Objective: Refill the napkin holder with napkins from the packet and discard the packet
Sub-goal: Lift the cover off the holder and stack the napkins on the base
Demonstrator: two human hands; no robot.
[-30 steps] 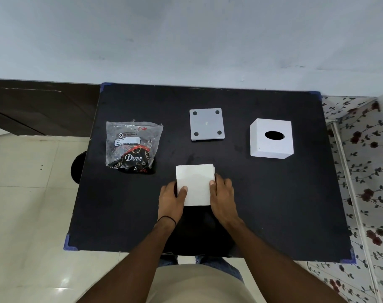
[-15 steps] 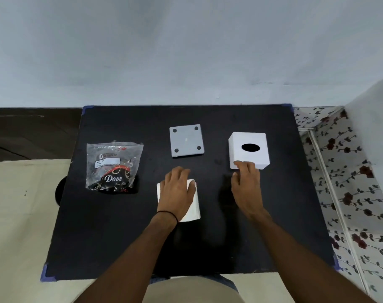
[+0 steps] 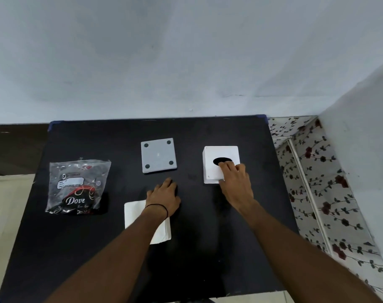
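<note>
Head view: the white napkin holder (image 3: 221,164), a cube with a dark oval slot on top, stood on the black table (image 3: 208,248) at the right. The right hand (image 3: 235,184) lay over its near right corner, fingers spread across the top by the slot and thumb against the near face; it touched the box, though whether it had truly clamped on could not be told. The left hand (image 3: 164,196) rested flat on the table, fingers loosely apart and holding nothing, its wrist crossing the stack of white napkins (image 3: 142,217). That stack lay just behind and under the left wrist, well to the left of the holder. The grey base plate (image 3: 158,155), feet upward, lay apart from the holder, beyond the left hand's fingertips. The emptied plastic packet (image 3: 78,186) sat at the table's left side, well apart from both hands. In my judgement the holder must be turned open side up before filling, and the right hand was plainly the nearer for that; the napkins belonged to the left.
</note>
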